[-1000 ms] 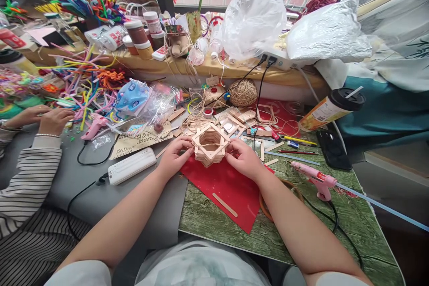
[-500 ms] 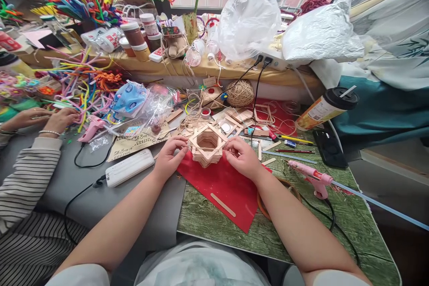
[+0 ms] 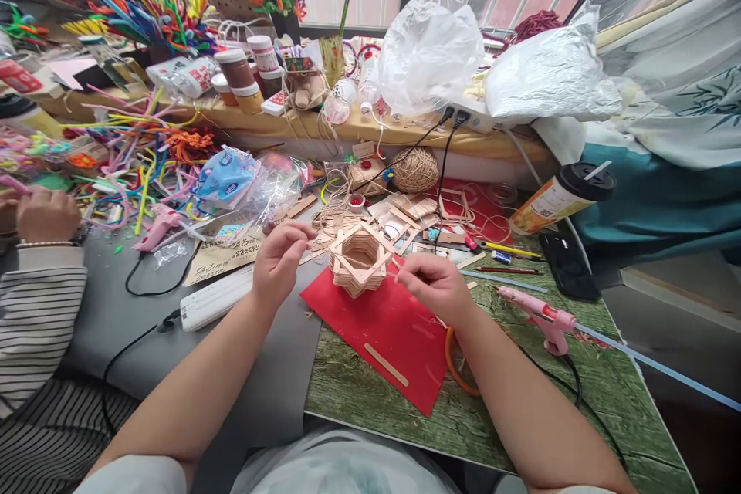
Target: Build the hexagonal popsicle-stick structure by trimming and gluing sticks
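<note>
A star-shaped stack of popsicle sticks point(image 3: 361, 278) with an open middle stands on a red sheet point(image 3: 399, 340). My left hand point(image 3: 281, 262) is raised just left of the stack, apart from it, thumb and forefinger pinched together. Whatever may be between those fingertips is too small to make out. On the other side, my right hand point(image 3: 437, 284) hovers close to the stack, its fingers also closed in a pinch. Something thin and pale seems to show at its fingertips, but I cannot tell what. One loose popsicle stick point(image 3: 386, 364) lies on the front part of the sheet.
To the right lie a pink glue gun point(image 3: 541, 315), a phone point(image 3: 570, 266) and a lidded drink cup point(image 3: 561, 197). Loose sticks and a twine ball point(image 3: 415, 170) fill the back. Another person's hand point(image 3: 49, 214) is at far left, near a white power bank point(image 3: 217, 297).
Both my hands have come off the stick stack and moved apart, the left one to the left, the right one to the right. The other person's hands have shifted left.
</note>
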The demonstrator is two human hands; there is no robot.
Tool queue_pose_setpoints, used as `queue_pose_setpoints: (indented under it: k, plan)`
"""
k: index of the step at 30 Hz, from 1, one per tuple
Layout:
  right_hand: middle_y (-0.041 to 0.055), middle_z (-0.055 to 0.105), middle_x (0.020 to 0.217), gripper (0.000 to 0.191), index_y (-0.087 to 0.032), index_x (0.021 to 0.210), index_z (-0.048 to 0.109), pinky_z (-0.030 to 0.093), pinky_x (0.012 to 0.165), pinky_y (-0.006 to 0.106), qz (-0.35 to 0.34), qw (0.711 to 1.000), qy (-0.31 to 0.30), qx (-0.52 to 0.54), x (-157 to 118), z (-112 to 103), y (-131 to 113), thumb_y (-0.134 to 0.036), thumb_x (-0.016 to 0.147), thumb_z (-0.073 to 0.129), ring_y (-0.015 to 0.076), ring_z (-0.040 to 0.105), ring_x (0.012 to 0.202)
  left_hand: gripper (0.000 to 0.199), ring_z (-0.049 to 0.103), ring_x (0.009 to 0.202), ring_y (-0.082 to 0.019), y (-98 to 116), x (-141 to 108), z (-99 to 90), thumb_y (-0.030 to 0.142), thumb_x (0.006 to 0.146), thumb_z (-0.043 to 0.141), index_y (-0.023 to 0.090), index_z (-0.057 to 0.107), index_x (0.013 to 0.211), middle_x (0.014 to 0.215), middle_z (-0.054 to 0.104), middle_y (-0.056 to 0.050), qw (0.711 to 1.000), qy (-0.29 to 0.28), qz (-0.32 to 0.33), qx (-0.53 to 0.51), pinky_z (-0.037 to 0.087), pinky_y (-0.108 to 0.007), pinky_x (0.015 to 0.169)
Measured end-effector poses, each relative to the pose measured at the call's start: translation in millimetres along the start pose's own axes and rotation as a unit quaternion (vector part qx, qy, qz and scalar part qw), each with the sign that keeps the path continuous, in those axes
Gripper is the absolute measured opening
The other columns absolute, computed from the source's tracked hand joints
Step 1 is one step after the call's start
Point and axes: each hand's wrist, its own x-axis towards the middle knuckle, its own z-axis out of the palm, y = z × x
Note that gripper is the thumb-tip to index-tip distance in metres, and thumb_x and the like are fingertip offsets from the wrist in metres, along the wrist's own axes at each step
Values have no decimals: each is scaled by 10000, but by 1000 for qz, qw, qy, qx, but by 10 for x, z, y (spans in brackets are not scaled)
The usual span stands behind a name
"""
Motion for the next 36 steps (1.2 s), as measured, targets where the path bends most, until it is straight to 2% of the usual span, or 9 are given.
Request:
queue_pose_setpoints:
  k: [2, 4, 8, 11, 17, 25, 32, 36]
  plan:
    - [-10, 565, 682, 231, -200, 801, 688, 381, 624, 293, -21, 997, -60, -44, -11, 42, -136, -300, 1008, 672, 129, 485, 628, 193, 638, 1032, -237, -40, 133, 78, 289, 931, 635, 219, 653, 753, 998, 694, -58, 997, -15, -62, -44, 505, -379, 969]
    - [-18, 551, 672, 222, -200, 793, 662, 371, 617, 289, -31, 990, -93, -97, -30, 115, -231, -262, 1006, 653, 119, 471, 616, 171, 625, 959, -221, -146, 212, 159, 257, 902, 613, 214, 637, 739, 940, 681, -48, 994, -11, -87, -57, 500, -356, 900]
    - [-9, 604, 725, 207, -200, 795, 630, 391, 652, 283, -52, 978, -115, -168, -57, 255, -273, -219, 1001, 628, 117, 520, 659, 155, 595, 885, -199, -405, 201, 256, 249, 877, 603, 202, 653, 738, 880, 657, -34, 989, -21, -127, -67, 473, -330, 848]
    - [-17, 597, 719, 211, -201, 777, 610, 393, 646, 268, -50, 976, -114, -178, -49, 290, -238, -196, 988, 623, 109, 520, 651, 154, 581, 865, -198, -508, 148, 263, 271, 875, 617, 199, 661, 746, 870, 658, -32, 985, -31, -152, -71, 468, -326, 834]
    - [-26, 581, 694, 210, -202, 750, 581, 391, 628, 250, -25, 982, -105, -154, -20, 284, -186, -167, 953, 619, 100, 507, 633, 180, 568, 850, -196, -540, 109, 237, 305, 884, 631, 196, 653, 742, 869, 654, -31, 980, -45, -174, -82, 463, -326, 830]
    - [-20, 578, 697, 207, -204, 732, 567, 383, 633, 268, 24, 974, -151, -170, -33, 319, -67, -183, 931, 622, 112, 510, 642, 129, 580, 878, -203, -604, 49, 218, 270, 852, 625, 199, 666, 752, 875, 653, -36, 979, -57, -166, -107, 468, -336, 857]
    - [-29, 557, 649, 240, -202, 725, 579, 367, 605, 261, 15, 977, -131, -169, -43, 305, -92, -212, 964, 603, 101, 484, 591, 165, 590, 827, -192, -593, 4, 256, 303, 895, 571, 202, 664, 804, 907, 696, -45, 974, -50, -177, -130, 483, -326, 788]
    - [-27, 566, 649, 243, -201, 732, 590, 359, 604, 261, 27, 973, -141, -181, -42, 298, -104, -223, 974, 597, 102, 490, 594, 158, 568, 794, -169, -599, 11, 254, 290, 889, 587, 196, 661, 786, 892, 694, -33, 974, -57, -181, -122, 470, -307, 774]
